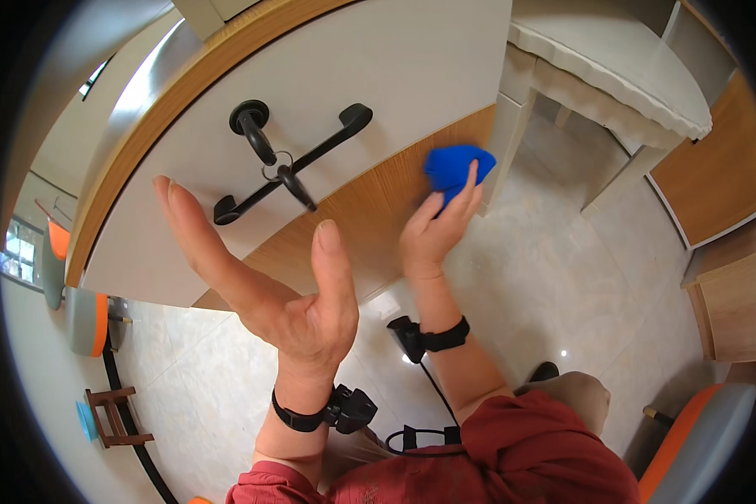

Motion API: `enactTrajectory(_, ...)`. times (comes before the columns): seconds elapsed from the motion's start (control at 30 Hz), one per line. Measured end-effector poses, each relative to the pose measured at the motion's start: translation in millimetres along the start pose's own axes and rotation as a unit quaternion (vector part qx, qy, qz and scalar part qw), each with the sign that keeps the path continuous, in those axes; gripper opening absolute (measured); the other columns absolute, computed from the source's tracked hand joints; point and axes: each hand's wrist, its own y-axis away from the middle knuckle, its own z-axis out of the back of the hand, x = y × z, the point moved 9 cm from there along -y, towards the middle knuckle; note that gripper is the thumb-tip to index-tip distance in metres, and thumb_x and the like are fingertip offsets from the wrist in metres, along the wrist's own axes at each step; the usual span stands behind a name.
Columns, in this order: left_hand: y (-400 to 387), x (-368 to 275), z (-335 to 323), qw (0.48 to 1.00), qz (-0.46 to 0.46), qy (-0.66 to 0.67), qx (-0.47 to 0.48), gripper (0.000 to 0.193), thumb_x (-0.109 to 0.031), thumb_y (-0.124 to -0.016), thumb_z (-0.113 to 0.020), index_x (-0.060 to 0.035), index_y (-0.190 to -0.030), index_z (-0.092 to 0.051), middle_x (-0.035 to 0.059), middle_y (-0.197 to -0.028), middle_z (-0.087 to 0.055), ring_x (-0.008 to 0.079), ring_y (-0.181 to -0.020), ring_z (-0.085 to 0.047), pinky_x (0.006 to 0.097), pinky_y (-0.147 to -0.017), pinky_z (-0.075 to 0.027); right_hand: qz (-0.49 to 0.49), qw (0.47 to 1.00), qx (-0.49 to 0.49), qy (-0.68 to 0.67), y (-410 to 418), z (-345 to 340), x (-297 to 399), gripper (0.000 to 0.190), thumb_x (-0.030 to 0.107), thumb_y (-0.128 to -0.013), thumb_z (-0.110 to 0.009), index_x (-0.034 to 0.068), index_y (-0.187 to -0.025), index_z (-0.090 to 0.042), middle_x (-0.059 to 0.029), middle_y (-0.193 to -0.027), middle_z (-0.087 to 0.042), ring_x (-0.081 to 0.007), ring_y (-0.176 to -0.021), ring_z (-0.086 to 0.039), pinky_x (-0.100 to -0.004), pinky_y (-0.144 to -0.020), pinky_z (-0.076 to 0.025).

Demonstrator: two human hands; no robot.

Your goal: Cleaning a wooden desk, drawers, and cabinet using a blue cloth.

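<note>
My right hand [436, 238] holds a bunched blue cloth [457, 167] against the wood-grain lower panel [378, 189] of a cabinet, near that panel's right end. In front of the white upper panel [416, 69] my left hand [296, 302] is raised with its fingers spread, holding nothing. Whether its fingertips touch the panel I cannot tell. Beyond the left thumb is a black bar handle [327, 148] fixed to the white panel. A black key [256, 140] sits in the lock [246, 110], and a second key [296, 188] hangs from its ring [269, 167].
A wood-edged top [145, 120] runs along the cabinet. At the right stands a white table with a scalloped edge [611, 79]. Grey-and-orange chairs [699, 447] [88, 321] and a small brown stool [116, 416] stand around the tiled floor [183, 378]. Both wrists carry strapped black devices [353, 408] [409, 338].
</note>
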Motion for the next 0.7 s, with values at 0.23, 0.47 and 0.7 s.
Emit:
enactTrajectory(0.23, 0, -3, -4, 1.000, 0.013, 0.018, -0.009, 0.078, -0.010, -0.086, -0.061, -0.0042, -0.150, -0.017, 0.0157, -0.156, -0.019, 0.0307, -0.144, -0.017, 0.0524, -0.113, -0.013, 0.069, 0.986, 0.127, -0.079, 76, -23, 63, 0.054, 0.002, -0.087, -0.050, -0.010, -0.137, -0.036, -0.0373, -0.142, -0.024, -0.0522, -0.130, -0.030, -0.0541, -0.108, -0.025)
enactTrajectory(0.47, -3, -15, -2, 0.999, -0.015, 0.035, -0.014, 0.078, -0.007, -0.084, -0.061, -0.0056, -0.150, -0.019, 0.0167, -0.155, -0.021, 0.0322, -0.144, -0.017, 0.0570, -0.112, -0.013, 0.197, 0.958, 0.164, -0.127, 149, -30, 71, 0.042, 0.008, -0.084, -0.063, 0.000, -0.125, -0.057, -0.0257, -0.139, -0.038, -0.0447, -0.129, -0.037, -0.0582, -0.102, -0.032)
enactTrajectory(0.7, -21, -19, 42, 0.996, -0.016, 0.014, -0.085, 0.077, -0.009, -0.084, -0.060, -0.0080, -0.150, -0.019, 0.0212, -0.152, -0.026, 0.0365, -0.142, -0.021, 0.0608, -0.109, -0.017, 0.285, 0.918, 0.253, -0.108, 191, -31, 94, 0.038, 0.014, -0.088, -0.054, 0.012, -0.125, -0.060, -0.0166, -0.132, -0.048, -0.0349, -0.127, -0.043, -0.0528, -0.099, -0.038)
